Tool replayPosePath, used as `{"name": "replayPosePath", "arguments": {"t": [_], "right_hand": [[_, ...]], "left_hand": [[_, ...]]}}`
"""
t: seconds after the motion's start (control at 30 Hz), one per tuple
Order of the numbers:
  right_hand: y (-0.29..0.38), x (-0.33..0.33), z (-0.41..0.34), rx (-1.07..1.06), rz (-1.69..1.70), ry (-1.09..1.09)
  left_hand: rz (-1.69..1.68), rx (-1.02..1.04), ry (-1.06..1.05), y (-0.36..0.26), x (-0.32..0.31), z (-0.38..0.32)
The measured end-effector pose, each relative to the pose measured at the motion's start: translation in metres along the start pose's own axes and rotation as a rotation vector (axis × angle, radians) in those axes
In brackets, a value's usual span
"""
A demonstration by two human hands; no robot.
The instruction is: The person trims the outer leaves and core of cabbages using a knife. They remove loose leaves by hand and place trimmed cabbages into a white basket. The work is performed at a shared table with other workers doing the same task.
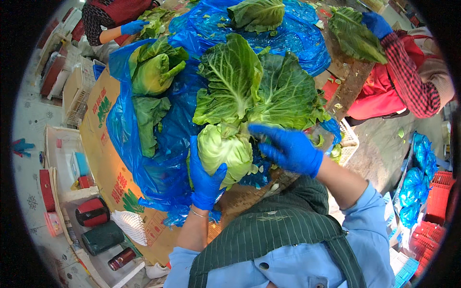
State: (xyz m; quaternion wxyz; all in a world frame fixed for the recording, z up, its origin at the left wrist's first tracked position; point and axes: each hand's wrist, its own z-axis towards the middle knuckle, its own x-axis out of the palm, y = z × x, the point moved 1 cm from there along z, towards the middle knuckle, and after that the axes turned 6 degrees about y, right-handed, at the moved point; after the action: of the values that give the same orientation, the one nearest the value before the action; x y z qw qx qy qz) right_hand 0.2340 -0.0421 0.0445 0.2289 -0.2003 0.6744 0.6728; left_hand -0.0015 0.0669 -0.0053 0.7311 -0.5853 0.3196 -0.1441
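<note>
My left hand (208, 176), in a blue glove, cups a pale green cabbage head (228, 153) from its left and near side. Broad dark outer leaves (232, 82) spread out from its far end over blue plastic sheeting (180, 118). Close to the stem end, on the right, is my right hand (291, 147), also gloved in blue. Its fingers are bent and blurred by motion. Something small and dark shows among them, and I cannot tell what it is.
Another leafy cabbage (155, 68) and a loose leaf (147, 122) lie on the left sheeting. A further cabbage (257, 14) sits at the far side. Printed cardboard (108, 144) borders the left. A co-worker's gloved hand (376, 25) holds a large leaf; another's gloved hand (133, 27) is far left.
</note>
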Motion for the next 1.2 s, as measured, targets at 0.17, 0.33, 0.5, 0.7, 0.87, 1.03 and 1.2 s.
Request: {"name": "replayPosePath", "arguments": {"t": [0.17,0.33,0.5,0.7,0.87,1.03,1.2], "right_hand": [[-0.020,0.054,-0.020,0.141,-0.033,0.059],[-0.036,0.072,-0.014,0.183,-0.115,0.078],[-0.046,0.080,0.000,0.284,-0.180,0.144],[-0.049,0.080,0.012,0.241,-0.273,0.075],[-0.055,0.085,0.024,0.348,0.114,-0.064],[-0.065,0.069,0.050,0.487,-0.232,0.494],[-0.055,0.041,0.027,0.574,0.277,0.339]], "left_hand": [[0.065,0.002,0.009,0.007,0.002,-0.003],[0.066,-0.022,0.015,0.013,0.000,-0.003],[0.079,-0.027,-0.015,0.007,0.004,-0.001],[0.085,0.018,0.008,0.008,0.004,0.002],[0.289,0.036,0.012,0.006,0.010,-0.011],[0.442,0.188,-0.027,-0.001,0.016,-0.015],[0.007,0.000,0.042,0.004,0.003,-0.010]]}}
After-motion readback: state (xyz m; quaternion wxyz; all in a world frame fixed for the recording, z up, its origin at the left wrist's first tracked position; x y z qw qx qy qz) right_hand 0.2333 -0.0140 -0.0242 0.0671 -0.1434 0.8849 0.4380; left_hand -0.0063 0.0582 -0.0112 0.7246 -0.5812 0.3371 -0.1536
